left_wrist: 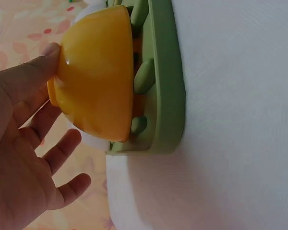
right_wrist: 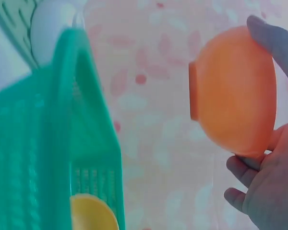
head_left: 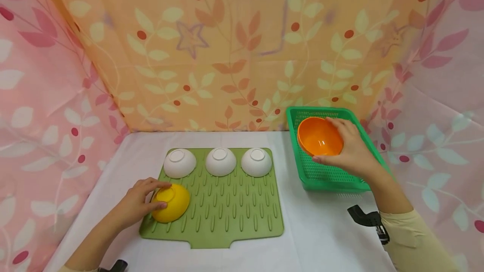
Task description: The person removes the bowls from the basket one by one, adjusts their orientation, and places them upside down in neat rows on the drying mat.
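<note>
A yellow bowl (head_left: 177, 206) lies upside down at the left front of the green drying mat (head_left: 245, 205). My left hand (head_left: 138, 202) pinches it around its foot, thumb on the near side and fingers on the far side. In the left wrist view, the rim of the yellow bowl (left_wrist: 98, 72) lies right at the mat's ridges. On the right, my right hand (head_left: 351, 150) grips an orange bowl (head_left: 319, 137) by its rim, above the green basket (head_left: 306, 184). The right wrist view shows this orange bowl (right_wrist: 235, 91) raised, its foot towards the basket.
Along the mat's back edge stand three white bowls, left (head_left: 179, 163), middle (head_left: 220, 162) and right (head_left: 256, 163), all upside down. Part of another yellow piece (right_wrist: 93, 213) shows inside the basket. A patterned cloth (head_left: 234, 95) hangs behind the white table (head_left: 295, 230).
</note>
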Tool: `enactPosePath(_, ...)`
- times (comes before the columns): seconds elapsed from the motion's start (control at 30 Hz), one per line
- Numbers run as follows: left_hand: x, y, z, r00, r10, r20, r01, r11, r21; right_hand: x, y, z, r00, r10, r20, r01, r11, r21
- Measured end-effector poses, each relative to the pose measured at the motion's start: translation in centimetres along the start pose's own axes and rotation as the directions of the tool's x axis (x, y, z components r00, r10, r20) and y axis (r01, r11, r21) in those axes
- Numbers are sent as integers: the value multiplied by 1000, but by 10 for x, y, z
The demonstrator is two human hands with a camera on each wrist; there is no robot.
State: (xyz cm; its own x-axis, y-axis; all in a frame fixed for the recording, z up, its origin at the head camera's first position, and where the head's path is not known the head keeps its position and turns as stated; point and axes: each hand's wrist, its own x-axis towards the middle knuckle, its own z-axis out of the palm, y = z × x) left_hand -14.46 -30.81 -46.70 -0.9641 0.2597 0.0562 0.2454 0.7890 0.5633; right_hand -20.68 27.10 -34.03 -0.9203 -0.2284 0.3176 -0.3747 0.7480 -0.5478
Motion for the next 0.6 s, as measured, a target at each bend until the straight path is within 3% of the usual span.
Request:
enactPosePath(0.23,0,3,-1,999,-42,7,42,999,12,-12,-20,35,999,-32,-35,32,999,11)
enactPosePath(0.6,3,16,-8,996,-74,57,72,997,27,-32,-43,85,999,-34,25,31,991,130)
